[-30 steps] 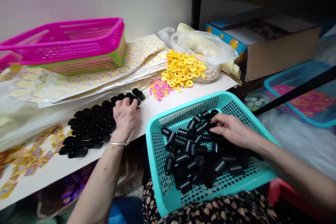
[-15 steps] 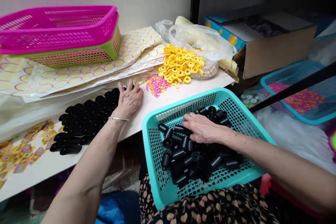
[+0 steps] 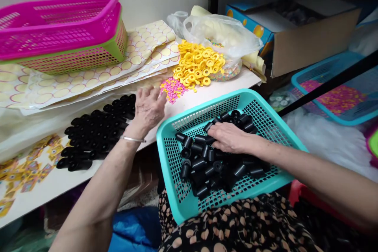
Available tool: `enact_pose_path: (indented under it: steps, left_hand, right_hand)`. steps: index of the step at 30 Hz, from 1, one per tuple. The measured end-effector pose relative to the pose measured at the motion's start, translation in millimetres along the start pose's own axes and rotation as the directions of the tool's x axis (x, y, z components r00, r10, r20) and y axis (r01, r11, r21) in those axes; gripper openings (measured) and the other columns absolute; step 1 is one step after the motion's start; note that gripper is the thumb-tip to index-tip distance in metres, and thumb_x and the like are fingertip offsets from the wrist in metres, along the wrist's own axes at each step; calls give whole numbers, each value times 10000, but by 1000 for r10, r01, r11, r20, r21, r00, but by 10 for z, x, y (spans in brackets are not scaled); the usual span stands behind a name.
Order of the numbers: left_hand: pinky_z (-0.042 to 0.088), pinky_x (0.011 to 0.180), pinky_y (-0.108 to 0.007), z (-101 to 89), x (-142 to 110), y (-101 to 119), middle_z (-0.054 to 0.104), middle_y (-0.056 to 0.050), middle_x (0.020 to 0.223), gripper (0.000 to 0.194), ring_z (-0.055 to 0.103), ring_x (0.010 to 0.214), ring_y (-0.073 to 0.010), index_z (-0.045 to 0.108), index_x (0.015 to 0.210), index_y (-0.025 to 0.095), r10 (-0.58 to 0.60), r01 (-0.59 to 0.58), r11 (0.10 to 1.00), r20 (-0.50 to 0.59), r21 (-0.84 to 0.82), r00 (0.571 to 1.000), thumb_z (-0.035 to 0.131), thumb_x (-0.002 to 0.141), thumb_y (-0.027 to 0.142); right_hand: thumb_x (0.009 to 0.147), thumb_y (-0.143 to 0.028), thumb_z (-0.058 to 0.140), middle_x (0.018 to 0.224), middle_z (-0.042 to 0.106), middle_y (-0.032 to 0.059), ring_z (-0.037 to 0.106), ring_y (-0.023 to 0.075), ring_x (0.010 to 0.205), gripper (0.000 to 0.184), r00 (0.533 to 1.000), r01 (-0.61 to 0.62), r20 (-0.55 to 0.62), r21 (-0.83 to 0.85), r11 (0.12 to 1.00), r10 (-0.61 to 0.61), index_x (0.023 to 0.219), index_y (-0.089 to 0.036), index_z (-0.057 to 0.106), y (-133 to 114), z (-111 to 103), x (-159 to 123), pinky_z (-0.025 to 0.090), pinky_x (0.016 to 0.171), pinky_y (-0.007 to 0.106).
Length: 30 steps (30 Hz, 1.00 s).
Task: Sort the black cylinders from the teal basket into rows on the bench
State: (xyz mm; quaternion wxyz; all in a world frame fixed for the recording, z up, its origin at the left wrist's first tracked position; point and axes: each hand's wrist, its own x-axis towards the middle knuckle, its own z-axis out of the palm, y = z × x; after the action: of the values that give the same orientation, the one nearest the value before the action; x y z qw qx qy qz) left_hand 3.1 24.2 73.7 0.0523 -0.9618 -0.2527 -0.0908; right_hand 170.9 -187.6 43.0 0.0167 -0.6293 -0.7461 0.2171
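Note:
My left hand point(image 3: 150, 109), a little smeared by motion, is over the white table at the right end of a packed group of black plastic cylinders point(image 3: 96, 128). Its fingers are apart, and I see nothing in them. Inside a turquoise mesh basket point(image 3: 169, 173) on my lap, my right hand point(image 3: 228, 137) bends its fingers around a black plastic cylinder point(image 3: 208, 126); the thumb is mostly hidden. More loose black cylinders point(image 3: 199, 163) lie jumbled around that hand, some on their sides and some showing a holed end.
Yellow plastic rings point(image 3: 201, 63) and small pink and yellow pieces point(image 3: 173, 88) are heaped behind my left hand. A pink basket point(image 3: 73, 27) sits in a green one on sticker sheets point(image 3: 103, 75). At right are a cardboard box point(image 3: 313, 43), a dark bar point(image 3: 330, 82) and a blue basket point(image 3: 366, 116).
My left hand has come off the end of the black cylinder group and shifted slightly right. My right hand stays in the basket, its fingers now by a cylinder. The view has tilted slightly.

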Motion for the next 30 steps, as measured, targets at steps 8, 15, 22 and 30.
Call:
enact_pose_path:
  steps: [8,15,22,30]
  left_hand:
    - [418,570,-293,-175,-527,1268,585,-62,677,275,532,618,-175,582,690,150,242,6,919,576,-394,780,543,785,405]
    - [455,725,-320,-84,-583,1302,564,-86,858,106,523,773,-189,525,860,139,481,-197,831,494,-520,724,443,803,177]
    - [433,633,-290,-74,-528,1328,546,-51,813,54,496,691,-153,492,717,153,428,66,720,517,-691,741,543,733,158]
    - [487,584,-218,-174,-395,1168,602,20,713,337,641,621,-128,486,900,173,97,634,-467,677,-616,730,728,666,185]
  right_hand:
    - [711,-67,523,943,540,39,510,176,867,294,973,0,-207,438,899,101,983,-175,551,130,-130,-260,396,761,302]
    - [678,-130,642,854,553,-25,502,127,744,275,949,-48,-68,933,357,307,932,-199,566,124,-73,-603,401,683,273]
    - [713,-165,658,866,595,-10,535,143,782,272,922,-3,-102,963,270,374,970,-192,573,36,-11,-665,414,710,284]
    - [798,-172,599,919,527,9,505,158,853,229,848,47,-382,745,665,367,1020,-221,571,-214,-80,-758,414,747,291]
